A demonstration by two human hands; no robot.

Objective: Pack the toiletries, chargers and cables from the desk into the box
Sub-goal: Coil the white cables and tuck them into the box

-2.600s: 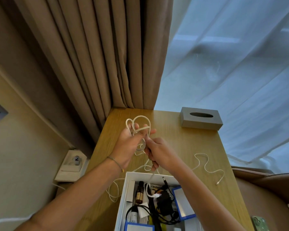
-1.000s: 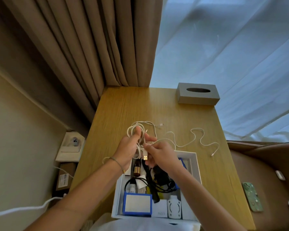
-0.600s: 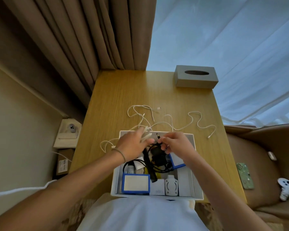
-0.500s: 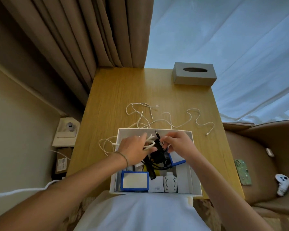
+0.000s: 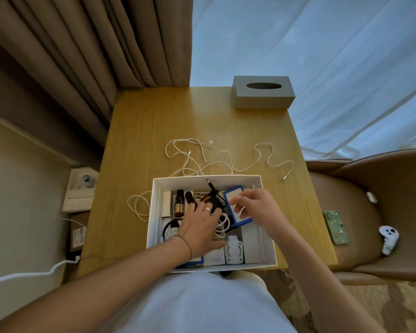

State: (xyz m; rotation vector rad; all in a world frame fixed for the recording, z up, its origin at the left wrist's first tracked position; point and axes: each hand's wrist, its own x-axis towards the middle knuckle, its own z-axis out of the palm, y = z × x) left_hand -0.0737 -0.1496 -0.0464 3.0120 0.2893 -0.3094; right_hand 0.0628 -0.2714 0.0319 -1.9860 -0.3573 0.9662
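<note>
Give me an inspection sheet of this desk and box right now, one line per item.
Surface: wooden desk, mostly bare at the back.
Job's things: white box at the near edge, holding a brown bottle, a black adapter, a blue-edged case and a white charger.
Clutter: grey tissue box at the far right corner.
Hands: left hand flat on the box contents; right hand pinches a white cable.
Cables: white cable sprawled behind the box, a loop at its left side, a coil inside.
Surroundings: curtains, brown chair with a phone and a controller.
</note>
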